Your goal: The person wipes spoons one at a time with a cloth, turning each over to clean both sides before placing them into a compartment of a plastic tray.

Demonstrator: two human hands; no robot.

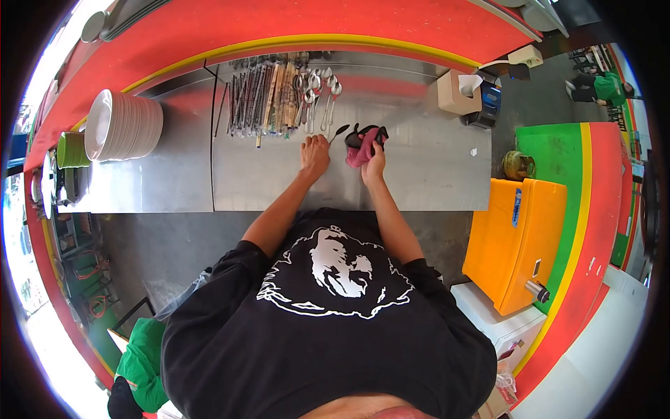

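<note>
Smooth stainless-steel countertop (426, 183) forms the work surface. Right hand (375, 162) clasps a crumpled maroon cloth (359, 155); left hand (315, 155), fingers curled closed, grips a dark-bowled spoon (341, 130) just beside it. Beyond lie glossy, oval-bowled metal spoons (336, 89), then slender, straight chopsticks (251, 98).

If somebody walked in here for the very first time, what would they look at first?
Probably the big orange box, bright and bulky at the right side. Next might come the black shirt with its white print, filling the lower middle. On the shiny metal counter, the pink cloth in the person's right hand stands out, and so do the white plates stacked toward the left end.
</note>
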